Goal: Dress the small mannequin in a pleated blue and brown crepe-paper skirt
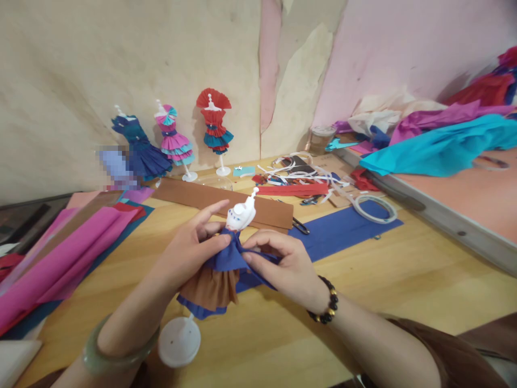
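Observation:
A small white dress-form mannequin (239, 215) is held tilted above the table, its round base (180, 340) toward me. It wears a layered skirt of brown crepe paper (214, 288) with blue beneath. My left hand (202, 242) is closed around the mannequin's waist, its thumb pressing blue crepe paper (230, 256) against the body. My right hand (283, 258) pinches the loose end of that blue paper between thumb and fingers, at the mannequin's right side. The palm side of my left hand is hidden behind the mannequin.
Several dressed mannequins, one in a red dress (214, 126), stand along the wall. A brown paper strip (181, 195), blue sheet (347, 229), tape roll (375, 208) and black scissors handle (301, 226) lie beyond my hands. Coloured paper (76, 253) lies left; a raised tray edge (428, 215) is right.

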{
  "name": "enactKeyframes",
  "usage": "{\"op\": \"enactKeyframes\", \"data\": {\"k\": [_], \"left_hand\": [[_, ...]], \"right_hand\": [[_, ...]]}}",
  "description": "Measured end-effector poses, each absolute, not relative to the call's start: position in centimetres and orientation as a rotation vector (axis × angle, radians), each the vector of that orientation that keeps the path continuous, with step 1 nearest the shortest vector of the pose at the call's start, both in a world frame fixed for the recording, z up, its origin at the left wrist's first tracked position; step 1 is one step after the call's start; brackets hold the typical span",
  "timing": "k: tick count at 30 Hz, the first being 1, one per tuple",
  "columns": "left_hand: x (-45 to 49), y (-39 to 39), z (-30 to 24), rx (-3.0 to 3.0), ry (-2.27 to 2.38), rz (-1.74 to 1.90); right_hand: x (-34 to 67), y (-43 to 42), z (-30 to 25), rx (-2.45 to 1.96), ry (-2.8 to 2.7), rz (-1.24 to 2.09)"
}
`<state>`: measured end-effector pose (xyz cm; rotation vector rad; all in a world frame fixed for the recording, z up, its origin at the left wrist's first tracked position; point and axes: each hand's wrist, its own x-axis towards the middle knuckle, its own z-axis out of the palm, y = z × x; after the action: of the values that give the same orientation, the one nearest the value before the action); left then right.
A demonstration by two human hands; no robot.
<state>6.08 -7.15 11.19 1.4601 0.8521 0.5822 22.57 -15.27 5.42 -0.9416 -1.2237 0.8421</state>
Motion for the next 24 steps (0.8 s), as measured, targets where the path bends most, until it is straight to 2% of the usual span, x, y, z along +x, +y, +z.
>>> {"op": "enactKeyframes", "data": {"k": [6, 9, 16, 24], "left_hand": [[6.0, -6.8, 10.7, 1.386, 0.774, 0.600], [6.0, -6.8, 10.6, 1.370, 0.758, 0.588], [6.1, -7.3, 10.5, 1.494, 0.809, 0.581], [6.5, -8.0, 10.9, 1.512, 0.851, 0.576]], "right_hand": [[22.4, -15.9, 6.1, -0.938, -1.402, 0.542], [22.4, -15.8, 6.0, -0.954, -1.332, 0.608], [22.8, -15.1, 5.1, -0.976, -1.040, 1.052], [23.4, -15.0, 5.2, -1.027, -1.153, 0.971]]}}
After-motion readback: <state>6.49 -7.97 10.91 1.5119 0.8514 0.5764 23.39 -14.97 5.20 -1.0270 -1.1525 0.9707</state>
